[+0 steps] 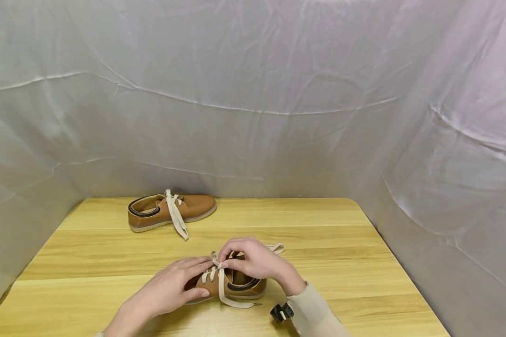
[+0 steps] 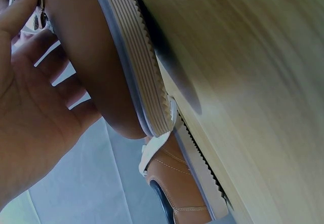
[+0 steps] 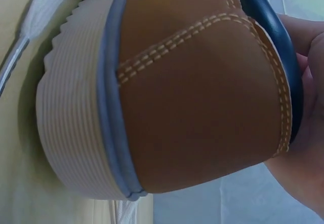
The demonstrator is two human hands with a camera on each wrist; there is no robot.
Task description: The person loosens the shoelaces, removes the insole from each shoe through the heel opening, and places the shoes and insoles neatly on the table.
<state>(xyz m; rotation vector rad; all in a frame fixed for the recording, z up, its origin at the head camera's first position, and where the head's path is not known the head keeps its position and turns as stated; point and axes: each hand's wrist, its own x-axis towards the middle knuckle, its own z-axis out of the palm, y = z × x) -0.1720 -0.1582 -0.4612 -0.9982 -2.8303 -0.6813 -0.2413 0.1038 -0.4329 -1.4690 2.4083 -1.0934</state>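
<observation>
A brown lace-up shoe [image 1: 253, 291] rests on the table with its toe to the left. My left hand [image 1: 173, 283] holds it about the front, thumb on the near side and fingers across the far side. In the left wrist view, those fingers reach behind the brown upper [image 2: 91, 62]. Thumb and index finger of my right hand [image 1: 257, 258] pinch the cream shoelace [image 1: 221, 284] at the top of the lacing, over the shoe's opening. One lace end hangs down the near side onto the table. The right wrist view shows the stitched heel [image 3: 202, 112] close up.
A matching brown shoe [image 1: 199, 206] stands at the table's back left, toe to the right, its lace trailing over the near side. Grey cloth [image 1: 253, 140] hangs behind and beside the wooden table [image 1: 341, 262]. A black device [image 1: 281, 312] sits at the right wrist.
</observation>
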